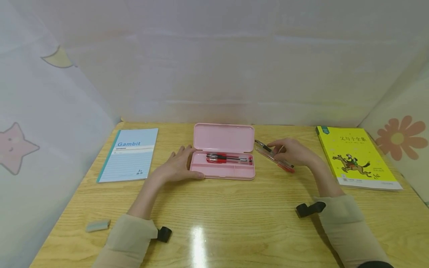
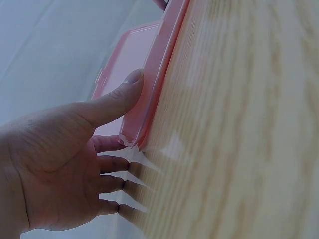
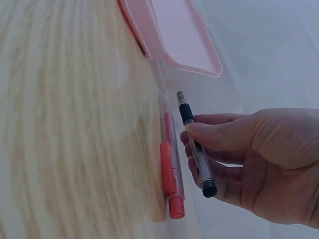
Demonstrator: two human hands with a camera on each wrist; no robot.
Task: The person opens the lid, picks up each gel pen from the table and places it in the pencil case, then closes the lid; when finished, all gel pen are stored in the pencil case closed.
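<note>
A pink pencil case (image 1: 211, 171) lies with its lid (image 1: 223, 137) up. In its back compartment are several red pens (image 1: 214, 159) and at least one with black parts. My left hand (image 1: 177, 165) rests at the case's left end, thumb on the front wall, index finger at the end corner, other fingers straight and spread to the table. My right hand (image 1: 291, 150) pinches a clear-barrelled black pen (image 3: 199, 157) between thumb and fingers, tilted over the table right of the case. Close beside that pen, a red pen (image 3: 172, 172) lies on the tabletop.
A light-blue Gambit notebook (image 1: 130, 156) lies at the left and a yellow book (image 1: 355, 156) at the right. Near the left front is a small grey-green block (image 1: 98, 225). White cloth (image 1: 214, 74) hangs behind the wooden table (image 1: 241, 216).
</note>
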